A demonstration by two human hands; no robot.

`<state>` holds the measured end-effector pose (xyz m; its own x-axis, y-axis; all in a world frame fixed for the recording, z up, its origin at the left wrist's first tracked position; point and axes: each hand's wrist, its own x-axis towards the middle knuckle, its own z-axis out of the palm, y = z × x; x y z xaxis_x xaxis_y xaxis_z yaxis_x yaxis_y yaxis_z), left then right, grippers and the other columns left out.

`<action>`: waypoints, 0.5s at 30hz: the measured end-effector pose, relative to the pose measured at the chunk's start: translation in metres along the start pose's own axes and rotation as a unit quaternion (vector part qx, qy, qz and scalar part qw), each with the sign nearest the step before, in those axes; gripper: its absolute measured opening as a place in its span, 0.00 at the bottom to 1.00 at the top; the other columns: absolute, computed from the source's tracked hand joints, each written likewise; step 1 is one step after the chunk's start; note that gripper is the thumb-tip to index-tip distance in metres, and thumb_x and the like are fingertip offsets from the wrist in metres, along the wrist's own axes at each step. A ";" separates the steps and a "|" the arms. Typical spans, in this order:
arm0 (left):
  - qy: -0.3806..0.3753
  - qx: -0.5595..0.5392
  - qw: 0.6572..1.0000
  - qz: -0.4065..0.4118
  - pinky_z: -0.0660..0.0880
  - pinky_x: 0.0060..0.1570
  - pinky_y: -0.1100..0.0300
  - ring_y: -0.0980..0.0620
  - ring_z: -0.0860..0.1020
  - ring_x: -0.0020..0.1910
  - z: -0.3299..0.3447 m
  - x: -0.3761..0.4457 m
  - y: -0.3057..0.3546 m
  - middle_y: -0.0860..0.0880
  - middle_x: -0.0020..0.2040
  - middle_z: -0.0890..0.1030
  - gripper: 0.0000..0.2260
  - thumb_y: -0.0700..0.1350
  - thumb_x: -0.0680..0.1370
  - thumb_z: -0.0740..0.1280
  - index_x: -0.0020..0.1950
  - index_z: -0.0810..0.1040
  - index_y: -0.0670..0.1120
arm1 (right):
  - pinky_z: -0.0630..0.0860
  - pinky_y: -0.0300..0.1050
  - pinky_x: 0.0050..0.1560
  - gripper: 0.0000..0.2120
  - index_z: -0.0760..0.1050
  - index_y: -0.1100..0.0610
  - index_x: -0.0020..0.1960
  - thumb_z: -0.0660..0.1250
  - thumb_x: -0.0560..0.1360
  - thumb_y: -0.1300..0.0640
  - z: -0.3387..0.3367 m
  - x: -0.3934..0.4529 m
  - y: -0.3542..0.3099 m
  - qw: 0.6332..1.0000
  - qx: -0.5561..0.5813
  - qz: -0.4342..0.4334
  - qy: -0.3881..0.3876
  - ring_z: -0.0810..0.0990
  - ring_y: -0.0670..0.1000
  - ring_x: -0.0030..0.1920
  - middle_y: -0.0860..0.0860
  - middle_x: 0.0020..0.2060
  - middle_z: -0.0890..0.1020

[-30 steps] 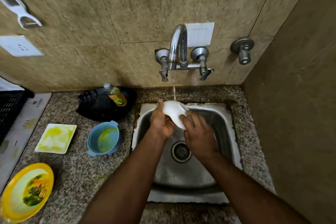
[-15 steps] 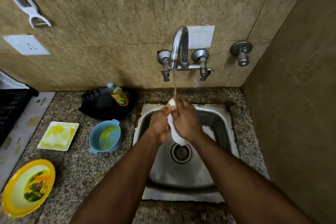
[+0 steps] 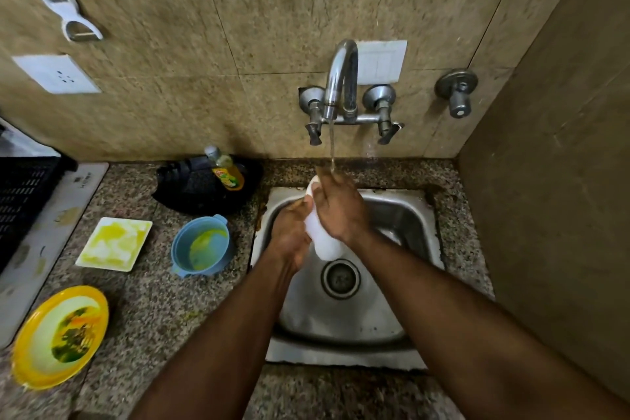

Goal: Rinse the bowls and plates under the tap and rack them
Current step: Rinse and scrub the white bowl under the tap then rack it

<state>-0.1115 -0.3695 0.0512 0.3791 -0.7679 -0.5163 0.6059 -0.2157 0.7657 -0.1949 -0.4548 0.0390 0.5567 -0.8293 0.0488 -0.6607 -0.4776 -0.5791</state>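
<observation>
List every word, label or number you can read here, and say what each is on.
Dish soap bottle: red and yellow label, too blurred to read.
White board at the counter's left edge: small dark print near its top corner, too small to read.
Nothing else bears text.

- We see only edges of the white dish (image 3: pixel 322 242); both hands (image 3: pixel 341 211) cover its middle.
- The black crate (image 3: pixel 20 201) and yellow plate (image 3: pixel 59 337) run off the left edge.
- The bottle label (image 3: pixel 228 177) is too small to read.
</observation>
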 end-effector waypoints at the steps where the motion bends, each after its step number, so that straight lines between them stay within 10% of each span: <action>1: 0.009 -0.011 1.000 -0.007 0.72 0.69 0.47 0.41 0.78 0.65 -0.002 0.001 0.001 0.38 0.63 0.80 0.15 0.40 0.87 0.56 0.70 0.74 0.35 | 0.58 0.50 0.79 0.26 0.66 0.57 0.78 0.49 0.85 0.49 0.002 -0.007 -0.001 0.998 -0.010 -0.060 0.006 0.64 0.58 0.77 0.57 0.77 0.69; 7: 0.001 -0.046 0.999 0.009 0.69 0.74 0.42 0.39 0.77 0.69 -0.011 0.003 0.014 0.35 0.69 0.77 0.18 0.42 0.86 0.59 0.73 0.72 0.36 | 0.54 0.50 0.80 0.26 0.62 0.50 0.80 0.52 0.84 0.47 0.002 -0.013 0.006 0.989 0.022 -0.143 0.018 0.58 0.53 0.81 0.51 0.79 0.65; 10: -0.043 -0.018 0.999 0.024 0.72 0.69 0.38 0.38 0.81 0.60 -0.005 -0.001 0.020 0.35 0.62 0.82 0.13 0.40 0.84 0.62 0.66 0.78 0.36 | 0.64 0.53 0.75 0.26 0.67 0.44 0.77 0.54 0.81 0.41 -0.007 0.001 0.001 0.994 0.103 -0.015 0.011 0.67 0.55 0.76 0.51 0.77 0.69; 15: -0.067 -0.009 0.998 0.016 0.72 0.70 0.37 0.32 0.76 0.67 -0.013 -0.010 0.008 0.33 0.67 0.79 0.19 0.43 0.81 0.67 0.70 0.75 0.34 | 0.82 0.50 0.55 0.33 0.79 0.44 0.63 0.68 0.65 0.26 -0.029 0.020 0.004 0.905 0.335 0.254 -0.061 0.83 0.51 0.53 0.49 0.57 0.84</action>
<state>-0.1012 -0.3564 0.0577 0.3025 -0.8481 -0.4349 0.6084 -0.1795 0.7731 -0.2011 -0.4813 0.0615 0.3462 -0.8345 -0.4287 -0.4154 0.2734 -0.8676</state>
